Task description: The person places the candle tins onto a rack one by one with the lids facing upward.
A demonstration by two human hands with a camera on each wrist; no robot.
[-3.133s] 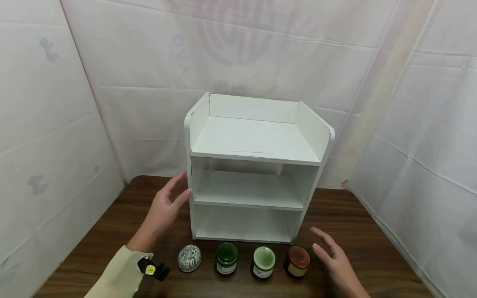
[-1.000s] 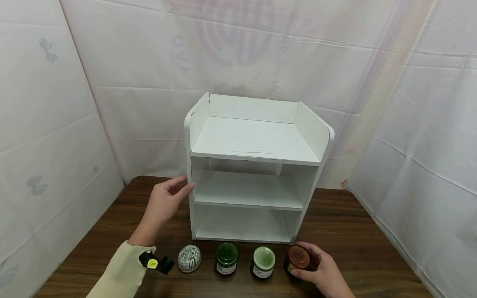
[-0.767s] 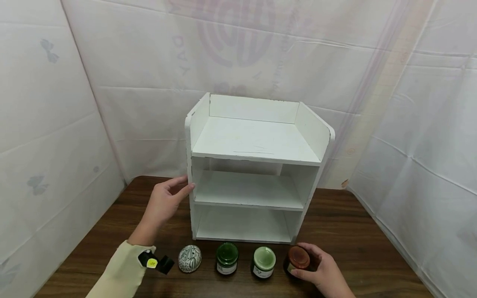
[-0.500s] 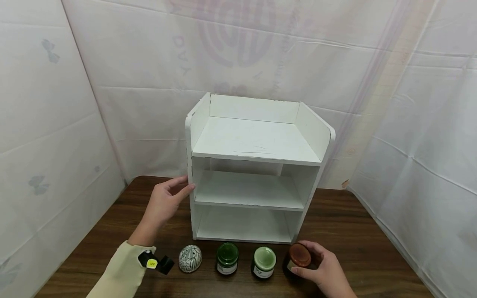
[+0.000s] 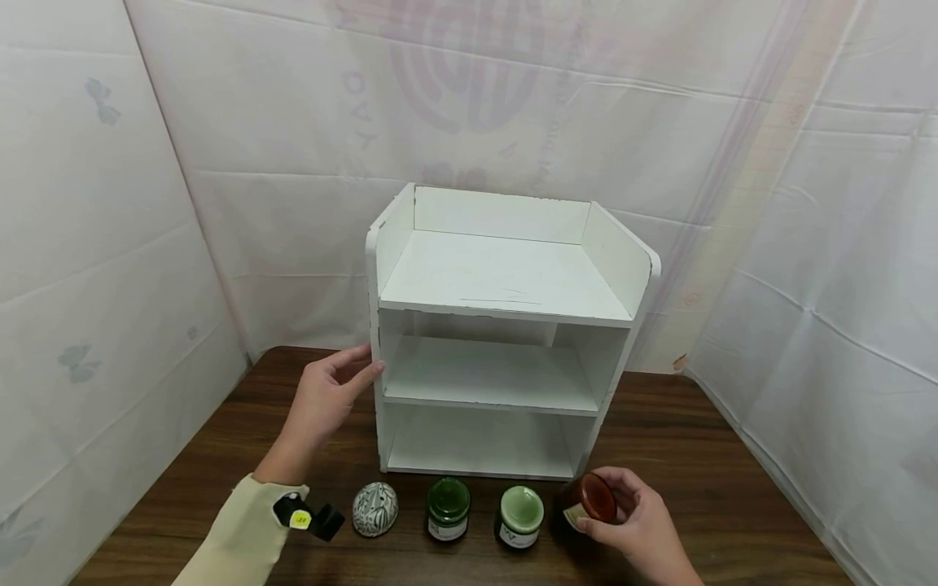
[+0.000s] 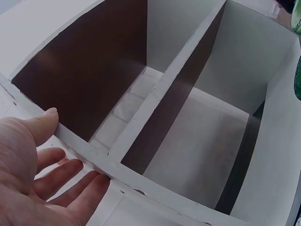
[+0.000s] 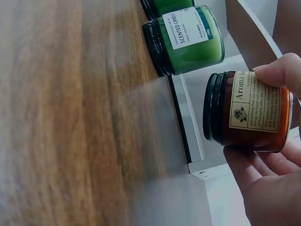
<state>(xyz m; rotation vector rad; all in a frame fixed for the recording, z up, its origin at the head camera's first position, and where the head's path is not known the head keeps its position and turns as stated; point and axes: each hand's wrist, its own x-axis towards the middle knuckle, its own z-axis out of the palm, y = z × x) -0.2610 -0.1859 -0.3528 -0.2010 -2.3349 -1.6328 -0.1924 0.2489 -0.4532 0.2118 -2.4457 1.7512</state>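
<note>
My right hand (image 5: pixel 639 525) grips an amber scented candle jar (image 5: pixel 597 498) between thumb and fingers. The jar is upside down, black lid toward the table, and tilted. In the right wrist view this candle (image 7: pixel 256 110) shows a cream "Aroma" label and hangs off the wood. My left hand (image 5: pixel 322 399) pinches the left side panel of a white three-tier shelf (image 5: pixel 506 273), thumb at the front edge, fingers on the outer face. The left wrist view shows that hand (image 6: pixel 47 169) at the panel's edge.
In front of the shelf stand a light green candle jar (image 5: pixel 521 509), a dark green candle jar (image 5: pixel 449 505) and a patterned dome-shaped object (image 5: pixel 374 509). They rest on a dark wooden table (image 5: pixel 667 439). White cloth (image 5: pixel 293 228) hangs behind and at both sides.
The left hand came to the shelf's side panel and stayed. The right hand closed around the amber candle, then raised it and tilted it slightly to the right.
</note>
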